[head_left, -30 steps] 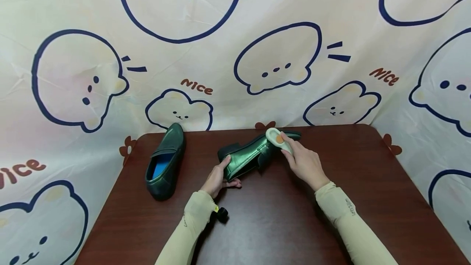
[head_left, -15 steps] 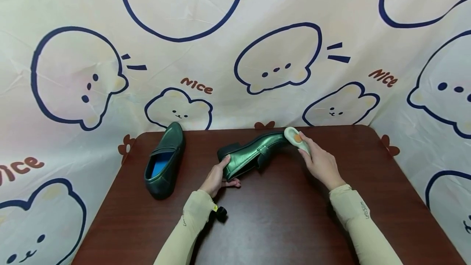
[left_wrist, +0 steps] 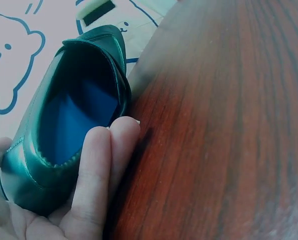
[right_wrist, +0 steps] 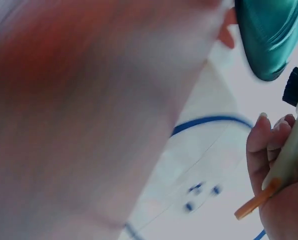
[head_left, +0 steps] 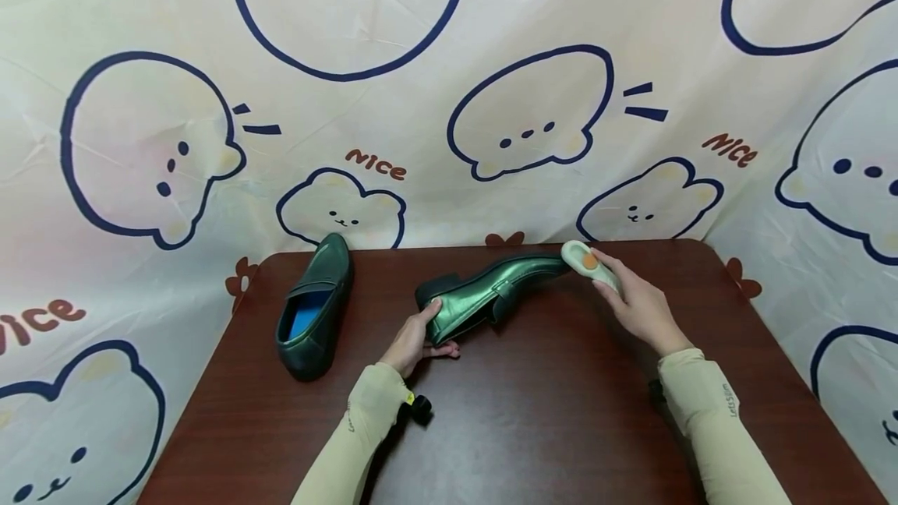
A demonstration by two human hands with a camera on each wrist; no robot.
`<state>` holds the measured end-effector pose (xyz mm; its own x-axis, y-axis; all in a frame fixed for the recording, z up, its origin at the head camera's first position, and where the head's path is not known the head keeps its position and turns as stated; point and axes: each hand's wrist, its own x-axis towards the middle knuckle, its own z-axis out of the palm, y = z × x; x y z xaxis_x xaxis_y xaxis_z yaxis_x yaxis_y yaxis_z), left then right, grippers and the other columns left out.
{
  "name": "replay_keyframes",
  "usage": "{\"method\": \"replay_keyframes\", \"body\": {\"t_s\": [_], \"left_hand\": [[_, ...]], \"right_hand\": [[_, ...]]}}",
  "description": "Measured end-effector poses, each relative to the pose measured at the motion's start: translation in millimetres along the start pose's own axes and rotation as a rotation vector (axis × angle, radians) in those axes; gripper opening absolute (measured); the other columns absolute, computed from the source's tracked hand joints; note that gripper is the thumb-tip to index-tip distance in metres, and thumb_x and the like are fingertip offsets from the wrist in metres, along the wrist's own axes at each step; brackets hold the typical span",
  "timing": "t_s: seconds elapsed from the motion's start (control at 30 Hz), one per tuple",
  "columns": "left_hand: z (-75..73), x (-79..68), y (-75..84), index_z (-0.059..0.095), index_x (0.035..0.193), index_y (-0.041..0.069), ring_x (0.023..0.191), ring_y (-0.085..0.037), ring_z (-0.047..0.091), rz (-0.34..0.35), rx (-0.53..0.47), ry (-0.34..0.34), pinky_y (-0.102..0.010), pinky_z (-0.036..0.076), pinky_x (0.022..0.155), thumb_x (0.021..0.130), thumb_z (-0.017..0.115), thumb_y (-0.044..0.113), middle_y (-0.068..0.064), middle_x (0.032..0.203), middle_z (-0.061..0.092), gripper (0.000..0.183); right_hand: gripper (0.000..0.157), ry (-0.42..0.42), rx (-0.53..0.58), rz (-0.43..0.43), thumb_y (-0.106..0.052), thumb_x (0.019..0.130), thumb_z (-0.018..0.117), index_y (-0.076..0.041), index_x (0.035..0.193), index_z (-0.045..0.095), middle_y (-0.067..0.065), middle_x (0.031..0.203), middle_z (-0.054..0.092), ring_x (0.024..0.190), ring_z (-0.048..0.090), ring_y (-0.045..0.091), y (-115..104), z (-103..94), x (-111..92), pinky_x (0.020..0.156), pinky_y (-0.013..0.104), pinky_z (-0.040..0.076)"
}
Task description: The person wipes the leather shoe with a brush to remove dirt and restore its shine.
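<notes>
My left hand [head_left: 410, 343] grips a shiny green loafer [head_left: 466, 304] by its heel, thumb on the side and fingers beneath. The shoe lies tilted on its side, its toe pointing right and the opening toward me. Its blue insole [left_wrist: 71, 125] shows in the left wrist view. My right hand [head_left: 644, 309] holds a pale green shoe brush [head_left: 577, 257] with an orange tab at the toe end. In the right wrist view the brush's dark bristles [right_wrist: 294, 86] stand slightly apart from the shoe's toe [right_wrist: 269, 55].
A second green loafer [head_left: 319, 318] stands upright at the left of the brown table [head_left: 533, 411], its toe toward the back edge. Behind the table and along its sides hangs a pale cloth [head_left: 421, 123] with cartoon drawings.
My right hand has moved the brush rightward along the shoe, from near its strap to the toe and just past it. The left hand and the loafer have stayed in place.
</notes>
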<state>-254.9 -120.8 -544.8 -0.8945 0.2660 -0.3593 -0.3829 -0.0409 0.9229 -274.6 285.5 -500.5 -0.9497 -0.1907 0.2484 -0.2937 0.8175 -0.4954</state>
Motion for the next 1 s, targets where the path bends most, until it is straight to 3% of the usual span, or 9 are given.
{"method": "replay_keyframes", "body": {"t_s": [0.13, 0.27, 0.37, 0.47, 0.67, 1.0], "left_hand": [[0.6, 0.8, 0.9, 0.064, 0.126, -0.001, 0.078, -0.032, 0.077, 0.005, -0.006, -0.003, -0.041, 0.062, 0.085, 0.100, 0.049, 0.069, -0.024, 0.098, 0.076, 0.076], [0.7, 1.9, 1.0, 0.063, 0.128, 0.000, 0.078, -0.032, 0.077, 0.006, -0.001, -0.004, -0.041, 0.062, 0.086, 0.100, 0.049, 0.069, -0.024, 0.096, 0.076, 0.076], [-0.2, 1.7, 0.7, 0.062, 0.130, 0.001, 0.078, -0.032, 0.077, -0.002, 0.001, -0.002, -0.041, 0.062, 0.086, 0.100, 0.049, 0.069, -0.023, 0.095, 0.076, 0.076], [-1.4, 0.4, 0.6, 0.062, 0.132, 0.000, 0.078, -0.033, 0.077, -0.009, 0.005, -0.005, -0.041, 0.062, 0.086, 0.100, 0.048, 0.068, -0.024, 0.096, 0.076, 0.076], [-3.7, -2.8, 0.5, 0.061, 0.131, 0.000, 0.077, -0.032, 0.077, -0.008, 0.011, -0.001, -0.039, 0.062, 0.084, 0.101, 0.048, 0.067, -0.024, 0.098, 0.075, 0.075], [-1.1, -0.9, 0.3, 0.064, 0.125, -0.003, 0.075, -0.028, 0.077, -0.001, 0.005, -0.011, -0.037, 0.062, 0.080, 0.100, 0.049, 0.068, -0.020, 0.092, 0.076, 0.076]], "right_hand": [[0.056, -0.036, 0.023, -0.093, -0.035, 0.108, 0.057, -0.036, 0.160, 0.037, 0.014, 0.144, 0.059, 0.108, 0.061, 0.032, -26, 6.5, 10, 0.090, 0.060, 0.052], [0.056, -0.082, -0.024, -0.194, -0.035, 0.107, 0.059, -0.038, 0.159, 0.040, 0.009, 0.128, 0.065, 0.095, 0.060, 0.024, -46, 17.6, 20, 0.080, 0.046, 0.054], [0.058, -0.097, -0.038, -0.233, -0.031, 0.105, 0.062, -0.038, 0.158, 0.041, 0.005, 0.115, 0.065, 0.084, 0.056, 0.020, -54, 25.0, 23, 0.071, 0.037, 0.049], [0.060, -0.090, -0.025, -0.222, -0.028, 0.104, 0.064, -0.038, 0.158, 0.041, 0.003, 0.109, 0.063, 0.079, 0.053, 0.019, -55, 29.2, 23, 0.068, 0.034, 0.046], [0.059, -0.092, 0.000, -0.155, -0.032, 0.106, 0.061, -0.041, 0.159, 0.038, 0.004, 0.114, 0.063, 0.085, 0.056, 0.021, -42, 30.8, 18, 0.075, 0.038, 0.048], [0.059, -0.079, -0.011, -0.065, -0.037, 0.108, 0.057, -0.043, 0.161, 0.032, 0.012, 0.132, 0.062, 0.102, 0.059, 0.029, -7, 18.2, 6, 0.089, 0.056, 0.052]]}}
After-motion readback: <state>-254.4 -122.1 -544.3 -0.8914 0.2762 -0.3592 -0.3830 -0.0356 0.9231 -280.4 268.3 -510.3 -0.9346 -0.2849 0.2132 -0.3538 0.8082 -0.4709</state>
